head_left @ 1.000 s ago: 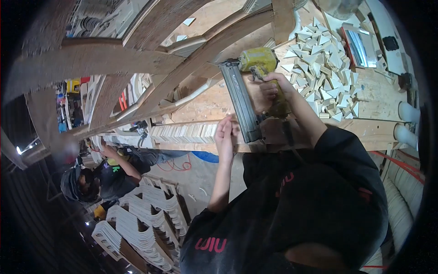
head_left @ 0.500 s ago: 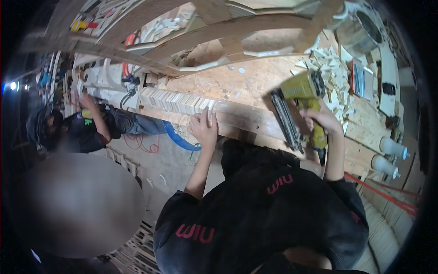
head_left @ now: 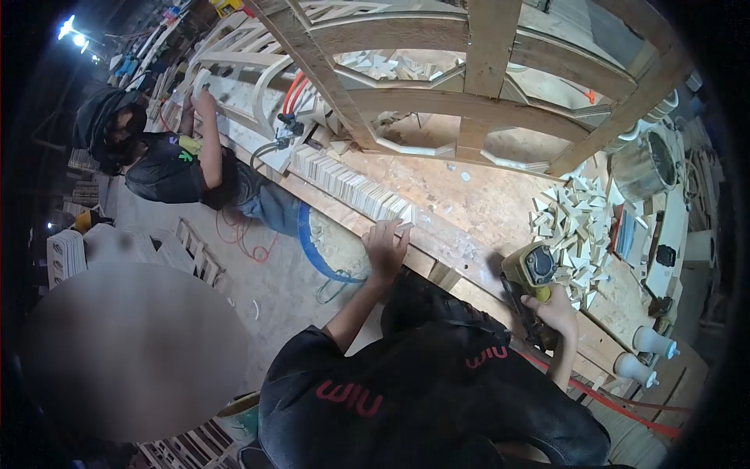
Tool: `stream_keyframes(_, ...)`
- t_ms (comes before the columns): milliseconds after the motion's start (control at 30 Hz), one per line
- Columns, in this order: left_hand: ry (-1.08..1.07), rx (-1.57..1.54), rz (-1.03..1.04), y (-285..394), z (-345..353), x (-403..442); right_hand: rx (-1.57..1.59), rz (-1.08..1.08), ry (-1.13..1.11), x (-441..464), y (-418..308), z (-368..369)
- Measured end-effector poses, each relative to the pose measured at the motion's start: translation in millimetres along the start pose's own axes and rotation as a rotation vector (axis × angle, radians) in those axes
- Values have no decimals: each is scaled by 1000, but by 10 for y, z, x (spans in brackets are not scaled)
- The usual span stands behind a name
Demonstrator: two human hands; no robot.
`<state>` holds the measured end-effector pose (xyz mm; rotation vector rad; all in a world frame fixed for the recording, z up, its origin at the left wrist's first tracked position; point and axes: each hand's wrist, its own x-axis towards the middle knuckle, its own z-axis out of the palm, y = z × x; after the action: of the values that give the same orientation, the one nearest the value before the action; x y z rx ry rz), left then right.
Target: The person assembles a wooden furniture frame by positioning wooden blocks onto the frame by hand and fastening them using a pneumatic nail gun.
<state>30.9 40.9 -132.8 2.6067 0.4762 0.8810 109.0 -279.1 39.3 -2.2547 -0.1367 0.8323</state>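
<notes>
Likely steadying or sorting at the end of a row of wood pieces, upper centre of frame. Touching its near end with left hand, fingers bent; cannot tell if pinching a piece. Gripping nail gun in right hand, lower right of centre, wrapped round handle. By judgement, calls next for light, even fingertip pressure so as not to topple the row, and for pointing the gun well away from the left hand. Note row: thin pale slabs, stood on edge, packed tight. Also see triangular wood bits heaped at right, flat, sharp-cornered; brown wooden frame at top, curved rails; bench of scuffed, stained, pale wood; dull metal bucket, upper right.
</notes>
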Motion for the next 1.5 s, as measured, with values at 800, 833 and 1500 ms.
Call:
stream_keyframes(800, -535, -1272, -215, 2360, 1851, 1756, -37, 10, 24, 107, 252, -40)
stream_keyframes(833, -522, -1368, -193, 2396, 1838, 1778, -29, 13, 18, 114, 258, -39)
stream_keyframes(1500, -638, -1548, -102, 2285, 1879, 1978, -90, -16, 142, 333, -253, 16)
